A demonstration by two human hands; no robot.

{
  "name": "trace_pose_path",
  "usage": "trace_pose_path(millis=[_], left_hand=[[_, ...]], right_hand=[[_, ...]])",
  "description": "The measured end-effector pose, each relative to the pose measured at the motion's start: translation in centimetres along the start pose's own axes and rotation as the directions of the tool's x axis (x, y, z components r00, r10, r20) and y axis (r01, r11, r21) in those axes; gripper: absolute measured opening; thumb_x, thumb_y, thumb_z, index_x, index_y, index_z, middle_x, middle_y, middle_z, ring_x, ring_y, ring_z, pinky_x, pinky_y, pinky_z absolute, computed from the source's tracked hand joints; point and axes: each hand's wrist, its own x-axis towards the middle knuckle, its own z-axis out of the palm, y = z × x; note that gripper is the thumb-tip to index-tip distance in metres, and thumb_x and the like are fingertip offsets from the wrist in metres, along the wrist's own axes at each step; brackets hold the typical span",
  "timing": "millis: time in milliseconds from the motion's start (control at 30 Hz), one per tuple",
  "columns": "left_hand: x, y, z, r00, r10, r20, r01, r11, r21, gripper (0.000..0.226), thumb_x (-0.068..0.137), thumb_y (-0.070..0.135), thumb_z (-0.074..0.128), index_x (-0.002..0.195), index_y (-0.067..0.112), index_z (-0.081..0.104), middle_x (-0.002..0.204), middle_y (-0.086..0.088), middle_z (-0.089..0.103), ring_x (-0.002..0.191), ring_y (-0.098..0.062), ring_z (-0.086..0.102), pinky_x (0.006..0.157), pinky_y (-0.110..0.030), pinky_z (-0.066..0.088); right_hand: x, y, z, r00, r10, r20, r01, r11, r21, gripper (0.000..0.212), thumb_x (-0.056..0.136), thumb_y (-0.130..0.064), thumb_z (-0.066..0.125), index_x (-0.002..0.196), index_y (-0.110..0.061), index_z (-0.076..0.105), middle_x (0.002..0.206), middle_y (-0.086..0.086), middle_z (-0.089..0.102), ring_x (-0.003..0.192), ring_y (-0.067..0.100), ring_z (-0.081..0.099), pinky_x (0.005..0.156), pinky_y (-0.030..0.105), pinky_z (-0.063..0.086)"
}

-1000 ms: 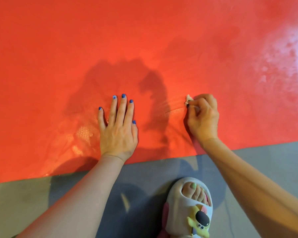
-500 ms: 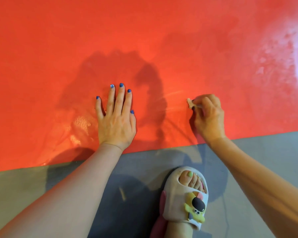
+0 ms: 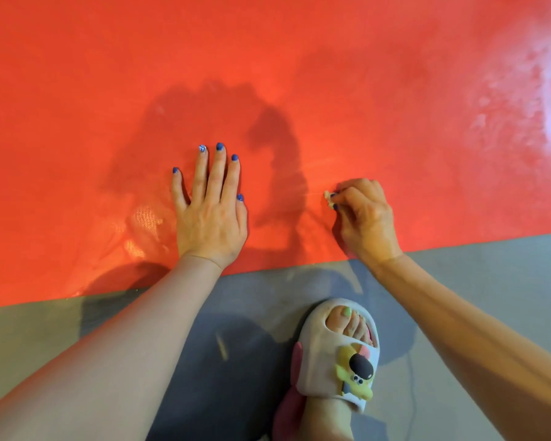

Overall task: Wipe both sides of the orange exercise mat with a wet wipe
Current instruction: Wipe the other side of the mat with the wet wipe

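A: Item one, the orange exercise mat (image 3: 268, 58). Where is it lying?

B: It is lying flat on the grey floor (image 3: 490, 281), filling the upper part of the view, its near edge running just ahead of your slipper (image 3: 337, 354).

A: Handling?

B: Judging by the faint ripples beside your palm, it is thin, soft and light, likely to creep or bunch under a rub. The wet sheen at the far right suggests it is getting slippery there. For turning it over, you are best taking hold along the near edge.

A: Item two, your left hand (image 3: 210, 211)?

B: It is pressing flat on the mat, fingers straight and only slightly spread, pinning it.

A: Item three, your right hand (image 3: 366, 218)?

B: Its fingers are curling tight, pinching a small balled wet wipe (image 3: 329, 198) against the mat near the edge.

A: Surroundings?

B: Smooth grey floor, your shadows falling across it and the mat. Nothing more of the room is showing.
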Motion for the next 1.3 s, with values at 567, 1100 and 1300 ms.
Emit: trace_pose_path(millis=[567, 1100, 1300], left_hand=[[0.0, -0.1, 0.0, 1.000, -0.001, -0.006, 0.001, 1.000, -0.007, 0.059, 0.100, 0.027, 0.035, 0.158, 0.015, 0.029, 0.168, -0.006, 0.018, 0.156, -0.027, 0.010, 0.121, -0.062, 0.010], [-0.1, 0.1, -0.1, 1.000, -0.005, -0.020, 0.004, 1.000, -0.024, 0.058, 0.100, 0.026, 0.038, 0.156, 0.013, 0.033, 0.167, -0.007, 0.022, 0.156, -0.028, 0.012, 0.120, -0.063, 0.011], [-0.1, 0.1, 0.0, 1.000, 0.004, -0.020, -0.005, 1.000, -0.026, 0.058, 0.100, 0.025, 0.038, 0.156, 0.012, 0.032, 0.167, -0.008, 0.021, 0.156, -0.028, 0.010, 0.120, -0.063, 0.010]], right_hand=[[-1.2, -5.1, 3.7, 0.943, -0.288, 0.168, 0.262, 0.951, 0.162, 0.016, 0.088, 0.005, 0.058, 0.084, -0.006, 0.069, 0.095, 0.011, 0.065, 0.075, 0.028, 0.053, 0.071, 0.036, 0.045], [-3.2, -4.8, 2.7, 0.911, -0.327, 0.251, 0.287, 0.940, 0.182, 0.045, 0.105, -0.020, 0.033, 0.079, -0.006, 0.067, 0.087, 0.010, 0.062, 0.068, 0.027, 0.049, 0.066, 0.036, 0.043], [-5.9, 3.6, -2.4, 0.991, -0.022, 0.132, 0.020, 1.000, 0.015, 0.018, 0.080, 0.012, 0.058, 0.080, -0.003, 0.068, 0.098, 0.011, 0.063, 0.079, 0.031, 0.055, 0.071, 0.038, 0.044]])
